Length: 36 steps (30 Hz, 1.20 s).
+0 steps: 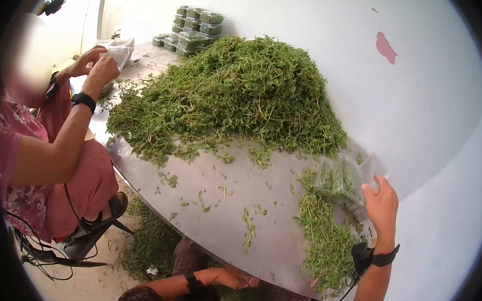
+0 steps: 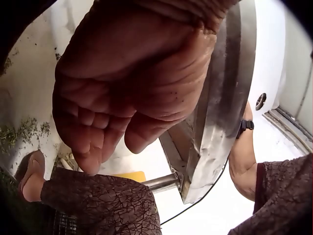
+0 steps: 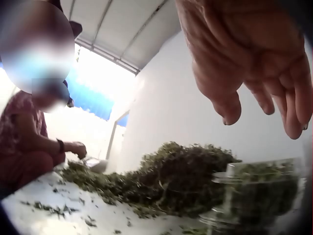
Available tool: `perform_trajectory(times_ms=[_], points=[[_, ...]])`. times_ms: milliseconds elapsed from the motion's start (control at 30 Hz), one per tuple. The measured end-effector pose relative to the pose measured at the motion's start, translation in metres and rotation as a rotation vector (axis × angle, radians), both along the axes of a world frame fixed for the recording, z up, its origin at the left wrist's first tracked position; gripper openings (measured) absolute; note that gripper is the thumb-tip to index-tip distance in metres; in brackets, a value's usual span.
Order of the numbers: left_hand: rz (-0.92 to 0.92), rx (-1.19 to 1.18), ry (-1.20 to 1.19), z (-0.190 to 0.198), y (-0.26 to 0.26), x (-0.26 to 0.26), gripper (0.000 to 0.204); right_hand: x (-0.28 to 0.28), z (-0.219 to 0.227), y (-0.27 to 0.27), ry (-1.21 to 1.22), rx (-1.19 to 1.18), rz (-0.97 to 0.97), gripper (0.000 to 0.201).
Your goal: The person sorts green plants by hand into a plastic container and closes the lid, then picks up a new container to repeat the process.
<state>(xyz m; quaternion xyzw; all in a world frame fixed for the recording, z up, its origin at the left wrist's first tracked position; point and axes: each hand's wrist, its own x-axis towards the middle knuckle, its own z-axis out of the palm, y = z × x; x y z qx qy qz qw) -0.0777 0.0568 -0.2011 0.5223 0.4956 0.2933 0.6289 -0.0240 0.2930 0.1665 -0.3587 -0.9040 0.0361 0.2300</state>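
Observation:
My right hand [image 1: 381,206] is at the right side of the metal table, just beside clear plastic boxes [image 1: 343,175] packed with green herb sprigs. In the right wrist view its fingers [image 3: 292,105] hang loosely bent above a filled box [image 3: 261,188], with nothing gripped. Loose sprigs [image 1: 325,245] lie between these boxes and the table's near edge. Below that edge, my left hand [image 1: 234,278] is low near my lap. The left wrist view shows its palm [image 2: 132,83] with relaxed, slightly bent fingers and nothing held.
A large heap of green sprigs [image 1: 243,97] covers the back of the table [image 1: 222,214]. Filled boxes [image 1: 195,27] are stacked behind it against the wall. At left, another person [image 1: 52,158] sits holding a clear container [image 1: 110,56]. More greens [image 1: 150,249] lie on the floor.

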Motion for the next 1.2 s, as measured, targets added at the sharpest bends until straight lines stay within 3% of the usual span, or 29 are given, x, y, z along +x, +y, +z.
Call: perform_trajectory(times_ms=[67,133,200,300,400,533,733,900,967,1000,1033,1100,1133,1200], points=[[0.058,-0.006,-0.349,0.004,0.003,0.002,0.045,-0.027,0.002,-0.005,0.094,-0.036,0.172,0.063],[0.066,0.005,-0.343,-0.003,0.005,-0.009,0.045,-0.059,0.007,0.005,0.053,-0.018,0.336,0.074],[0.078,0.02,-0.328,-0.005,0.01,-0.018,0.045,-0.094,0.01,0.001,0.169,-0.186,0.472,0.079],[0.097,0.047,-0.298,-0.007,0.018,-0.038,0.044,-0.145,0.017,-0.006,0.122,-0.209,0.577,0.088],[0.117,0.077,-0.266,-0.009,0.027,-0.058,0.044,-0.198,0.019,-0.014,0.069,-0.095,0.62,0.098],[0.145,0.11,-0.232,-0.016,0.035,-0.083,0.043,-0.26,0.02,-0.023,0.052,-0.142,0.642,0.11],[0.208,0.134,-0.19,-0.027,0.038,-0.112,0.043,-0.346,-0.002,-0.012,-0.035,-0.111,0.538,0.13],[0.269,0.125,-0.17,-0.041,0.031,-0.124,0.042,-0.392,-0.029,-0.007,-0.019,-0.091,0.398,0.121],[0.283,0.111,-0.17,-0.047,0.026,-0.12,0.042,-0.397,-0.03,-0.004,-0.143,0.01,0.32,0.113],[0.287,0.106,-0.168,-0.048,0.024,-0.118,0.042,-0.391,-0.031,-0.005,-0.094,0.05,0.331,0.095],[0.291,0.105,-0.165,-0.048,0.023,-0.116,0.041,-0.389,-0.034,-0.002,-0.098,0.045,0.328,0.095],[0.302,0.108,-0.154,-0.047,0.021,-0.113,0.041,-0.384,-0.037,0.005,-0.049,0.187,0.357,0.074],[0.308,0.112,-0.146,-0.046,0.019,-0.113,0.041,-0.382,-0.046,0.011,0.04,0.256,0.397,0.055],[0.325,0.119,-0.129,-0.045,0.018,-0.109,0.041,-0.377,-0.056,0.021,0.068,0.305,0.431,0.05]])
